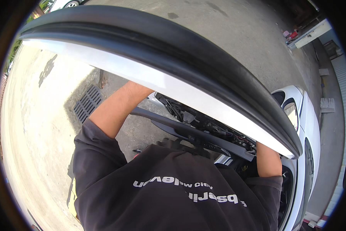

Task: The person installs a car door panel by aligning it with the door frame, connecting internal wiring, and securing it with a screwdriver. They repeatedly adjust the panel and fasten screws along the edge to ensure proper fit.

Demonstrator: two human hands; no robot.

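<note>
A long white frame edge (173, 85) with a thick black rubber seal (161, 52) cuts across the view in front of me; it looks like part of a car door. Both my forearms pass beneath it. My left forearm (121, 104) disappears behind the white edge near its middle, and my right forearm (268, 161) behind its right end. The frame hides both hands, so what they touch does not show. Between my arms lies an exposed dark inner section (203, 122) with wires and small parts. A long dark trim piece (173, 125) runs along its near side.
White car bodywork (310, 131) stands close on my right. A slotted drain grate (87, 103) is set in the concrete floor (38, 127) to the left. Pale blocks (327, 104) lie beyond the car, and another white car (65, 4) is parked far left.
</note>
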